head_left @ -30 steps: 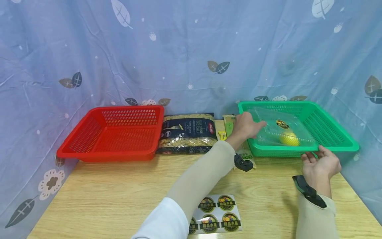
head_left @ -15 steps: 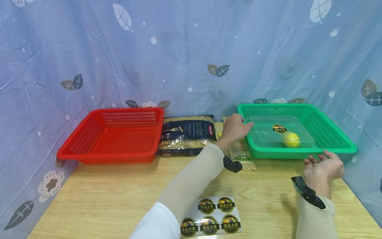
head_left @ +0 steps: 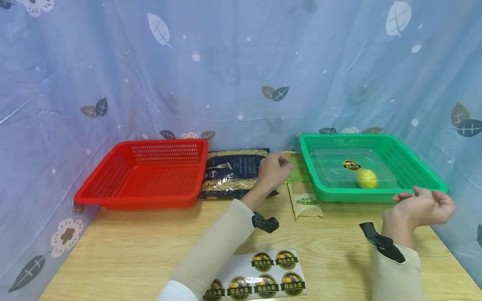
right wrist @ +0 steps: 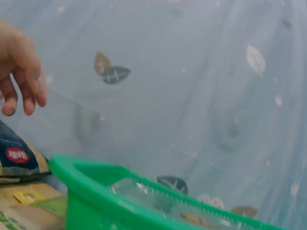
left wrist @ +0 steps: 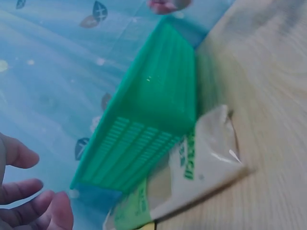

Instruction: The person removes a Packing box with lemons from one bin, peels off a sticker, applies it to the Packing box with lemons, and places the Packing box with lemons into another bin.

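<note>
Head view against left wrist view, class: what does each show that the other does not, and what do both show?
Only the head view shows the red basket, the pasta bag, the sticker sheet, the right hand, and the clear box with a yellow fruit inside the green basket. Only the left wrist view shows the green basket's outer side wall close up and the left hand's fingertips, loosely curled and holding nothing. Both show the left hand, the green basket, the beige packet beside it, the wooden table and the blue curtain.
</note>
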{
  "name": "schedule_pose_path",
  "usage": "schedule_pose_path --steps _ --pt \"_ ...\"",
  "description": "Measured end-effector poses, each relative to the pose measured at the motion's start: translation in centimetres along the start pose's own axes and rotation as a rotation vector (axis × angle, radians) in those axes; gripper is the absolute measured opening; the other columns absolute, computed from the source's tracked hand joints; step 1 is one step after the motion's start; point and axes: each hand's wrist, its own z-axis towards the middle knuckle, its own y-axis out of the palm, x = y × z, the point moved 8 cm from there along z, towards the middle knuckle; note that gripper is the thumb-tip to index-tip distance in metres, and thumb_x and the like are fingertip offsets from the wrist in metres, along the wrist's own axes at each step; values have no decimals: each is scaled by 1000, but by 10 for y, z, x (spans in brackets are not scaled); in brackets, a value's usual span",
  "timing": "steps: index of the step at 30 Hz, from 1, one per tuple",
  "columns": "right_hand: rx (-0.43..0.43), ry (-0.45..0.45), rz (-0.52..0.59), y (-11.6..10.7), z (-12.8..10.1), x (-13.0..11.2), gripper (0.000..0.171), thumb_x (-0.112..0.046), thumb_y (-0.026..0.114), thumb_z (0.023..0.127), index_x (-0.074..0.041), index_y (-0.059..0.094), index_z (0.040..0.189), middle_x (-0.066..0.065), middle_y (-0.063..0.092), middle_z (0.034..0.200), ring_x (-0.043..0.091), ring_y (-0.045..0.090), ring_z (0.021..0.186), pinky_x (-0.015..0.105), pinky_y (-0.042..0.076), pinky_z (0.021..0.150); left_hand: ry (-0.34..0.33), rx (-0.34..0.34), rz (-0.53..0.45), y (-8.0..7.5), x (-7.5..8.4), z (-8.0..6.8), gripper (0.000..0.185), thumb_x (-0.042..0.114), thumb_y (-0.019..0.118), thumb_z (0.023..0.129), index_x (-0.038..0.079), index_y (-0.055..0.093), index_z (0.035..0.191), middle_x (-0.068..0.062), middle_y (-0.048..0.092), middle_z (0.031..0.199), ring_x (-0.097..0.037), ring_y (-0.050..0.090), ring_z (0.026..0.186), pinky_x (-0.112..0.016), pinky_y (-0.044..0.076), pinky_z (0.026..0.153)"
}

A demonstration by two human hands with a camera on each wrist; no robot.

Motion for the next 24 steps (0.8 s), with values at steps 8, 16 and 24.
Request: schedule_pose_path --steps 8,16,24 --pt "-172 -134 133 28 -23 -8 18 18 48 84 0 49 88 13 45 76 23 37 36 26 32 35 122 31 -25 -21 -9 -19 15 20 63 97 13 70 108 4 65 91 -12 60 82 -32 51 71" --pt "-570 -261 95 81 -85 11 20 22 49 81 4 55 80 13 48 70 23 42 44 26 36 39 233 135 -84 -59 -1 -43 12 19 63 97 13 70 105 2 65 88 -14 59 80 -32 51 74" --pt "-983 -337 -6 104 -151 27 6 18 53 85 14 57 82 10 57 72 21 49 52 25 44 47 298 171 52 -82 -14 -74 10 19 64 93 14 70 100 3 65 91 -16 59 86 -38 49 81"
